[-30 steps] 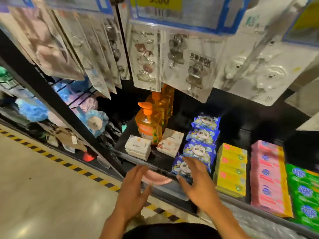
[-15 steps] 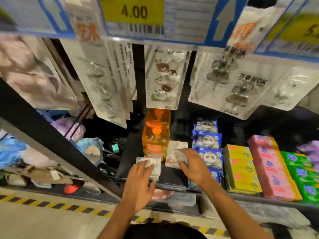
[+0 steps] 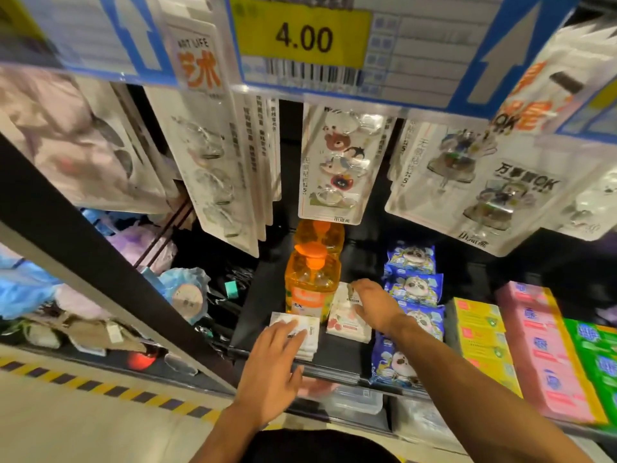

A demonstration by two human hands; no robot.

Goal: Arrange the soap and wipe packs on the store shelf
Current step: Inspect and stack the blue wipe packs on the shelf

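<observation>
Two small stacks of white wipe packs lie on the black shelf (image 3: 337, 364). My left hand (image 3: 272, 369) rests with straight fingers on the left stack (image 3: 309, 340). My right hand (image 3: 375, 304) lies over the right stack (image 3: 347, 324), which has pink print; its fingertips reach the far pack's edge, and whether they pinch it I cannot tell. Right of my wrist runs a row of blue panda wipe packs (image 3: 412, 289). Further right stand yellow soap packs (image 3: 480, 332), pink soap packs (image 3: 537, 349) and green soap packs (image 3: 597, 349).
Two orange pump bottles (image 3: 310, 282) stand just behind the white stacks. Carded hooks (image 3: 337, 165) hang low from pegs over the shelf, under a yellow 4.00 price tag (image 3: 302, 33). A black upright (image 3: 100, 262) slants on the left, with bath puffs (image 3: 185, 294) beyond it.
Both hands have moved forward from the shelf's front edge onto the white packs. The camera has moved closer and tilted up, so the price tag fills the top.
</observation>
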